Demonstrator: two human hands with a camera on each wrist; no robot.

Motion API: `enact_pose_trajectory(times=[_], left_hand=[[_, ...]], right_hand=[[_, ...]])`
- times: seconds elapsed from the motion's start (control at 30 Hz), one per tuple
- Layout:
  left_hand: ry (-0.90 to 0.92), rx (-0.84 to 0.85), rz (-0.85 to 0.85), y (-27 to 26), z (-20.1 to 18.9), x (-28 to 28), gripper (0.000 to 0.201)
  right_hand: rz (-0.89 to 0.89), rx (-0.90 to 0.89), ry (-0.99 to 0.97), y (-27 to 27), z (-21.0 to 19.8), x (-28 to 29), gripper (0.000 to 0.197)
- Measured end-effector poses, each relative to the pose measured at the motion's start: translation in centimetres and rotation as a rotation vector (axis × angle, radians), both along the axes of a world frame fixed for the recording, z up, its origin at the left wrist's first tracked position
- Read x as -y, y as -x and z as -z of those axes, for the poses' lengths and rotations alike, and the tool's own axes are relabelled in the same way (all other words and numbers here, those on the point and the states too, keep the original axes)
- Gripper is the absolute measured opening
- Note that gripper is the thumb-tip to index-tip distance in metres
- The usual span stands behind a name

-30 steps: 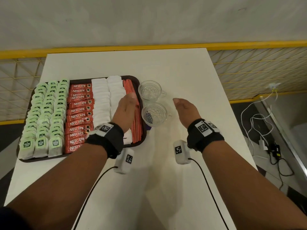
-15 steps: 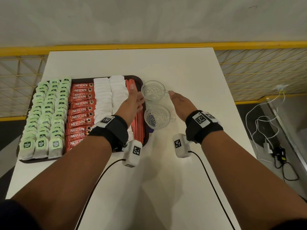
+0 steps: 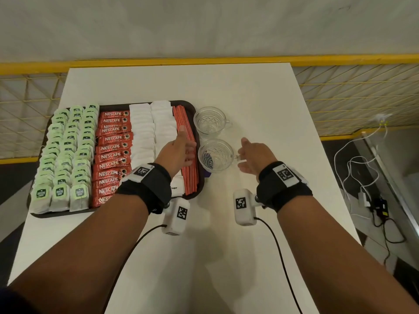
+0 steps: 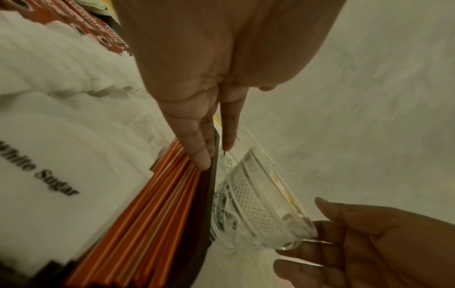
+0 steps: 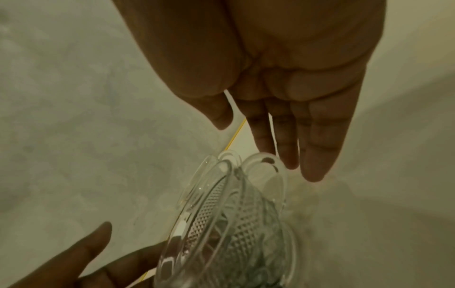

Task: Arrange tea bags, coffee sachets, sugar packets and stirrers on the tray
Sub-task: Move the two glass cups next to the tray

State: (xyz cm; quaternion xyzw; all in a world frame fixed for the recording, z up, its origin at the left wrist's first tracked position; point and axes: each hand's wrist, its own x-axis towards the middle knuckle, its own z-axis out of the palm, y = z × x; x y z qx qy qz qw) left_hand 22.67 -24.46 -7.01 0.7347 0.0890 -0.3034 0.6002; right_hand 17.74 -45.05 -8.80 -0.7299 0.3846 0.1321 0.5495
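Observation:
A dark tray (image 3: pixel 68 215) holds rows of green tea bags (image 3: pixel 65 152), red coffee sachets (image 3: pixel 112 155), white sugar packets (image 3: pixel 147 132) and orange stirrers (image 3: pixel 190 175). My left hand (image 3: pixel 179 148) lies over the stirrers at the tray's right edge with straight fingers (image 4: pixel 197 140) and holds nothing. Just right of the tray stands the near glass cup (image 3: pixel 215 155). My right hand (image 3: pixel 254 155) is on that cup's right side, its fingers (image 5: pixel 315 146) straight beside the handle. In the left wrist view the stirrers (image 4: pixel 147 224) lie between a sugar packet (image 4: pixel 49 185) and the cup (image 4: pixel 256 204).
A second glass cup (image 3: pixel 209 122) stands behind the near one, also off the tray. The white table (image 3: pixel 260 98) ends at a yellow railing (image 3: pixel 340 60) at the back. White cables (image 3: pixel 353 168) lie on the floor to the right.
Both hands drew back from the far cup towards the near one. The right hand now sits by the near cup's handle. The cups and tray items have not moved.

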Motion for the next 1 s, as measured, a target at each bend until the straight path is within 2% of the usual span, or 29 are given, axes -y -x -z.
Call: enact_pose_trajectory(times=[0.07, 0.17, 0.23, 0.3, 0.33, 0.43, 0.47, 0.53, 0.57, 0.63, 0.7, 0.77, 0.87, 0.93, 1.0], left_hand=[[0.016, -0.005, 0.024, 0.6, -0.2, -0.1, 0.073], [0.056, -0.046, 0.020, 1.5, -0.4, 0.0, 0.073], [0.087, -0.065, -0.006, 2.0, -0.6, 0.1, 0.070], [0.114, -0.072, -0.034, 2.4, -0.8, 0.2, 0.069], [0.123, -0.073, -0.045, 2.5, -0.9, 0.2, 0.068], [0.132, -0.076, -0.067, 2.7, -1.0, 0.4, 0.066], [0.132, -0.075, -0.071, 2.8, -1.0, 0.5, 0.065], [0.130, -0.069, -0.071, 2.8, -0.9, 0.6, 0.065], [0.127, -0.064, -0.072, 2.8, -0.9, 0.6, 0.064], [0.114, -0.054, -0.072, 2.8, -0.9, 0.7, 0.062], [0.104, -0.055, -0.071, 2.7, -0.9, 0.8, 0.062], [0.080, -0.048, -0.065, 2.8, -1.1, 0.8, 0.064], [0.019, -0.011, -0.047, 2.8, -1.2, 0.7, 0.070], [-0.016, 0.013, -0.038, 2.8, -1.5, 0.5, 0.071], [-0.064, 0.055, -0.045, 2.8, -1.9, 0.1, 0.069]], right_hand=[[0.109, 0.054, -0.054, 0.9, 0.3, -0.4, 0.039], [0.134, 0.093, -0.067, 1.6, 0.3, -0.8, 0.025], [0.095, 0.090, -0.017, 1.9, 0.2, -0.8, 0.024], [-0.004, 0.087, 0.091, 1.8, 0.3, -0.9, 0.019], [-0.091, 0.031, 0.161, 1.8, 0.3, -0.9, 0.015], [-0.144, -0.044, 0.227, 1.6, 0.5, -0.5, 0.033], [-0.116, -0.045, 0.211, 1.6, 0.3, -0.8, 0.038], [-0.189, -0.001, 0.300, 1.6, 0.4, -0.7, 0.043], [-0.223, 0.036, 0.319, 1.5, 0.4, -0.5, 0.044], [-0.284, -0.006, 0.345, 1.5, 0.3, -0.4, 0.042], [-0.334, 0.000, 0.363, 1.6, 0.3, -0.4, 0.032], [-0.289, 0.015, 0.287, 1.3, 0.8, -0.2, 0.025], [-0.242, 0.036, 0.255, 1.6, 1.1, 0.2, 0.032], [-0.117, 0.103, 0.226, 2.2, 0.2, 0.1, 0.032], [-0.055, 0.160, 0.238, 3.1, -0.4, 0.0, 0.041]])
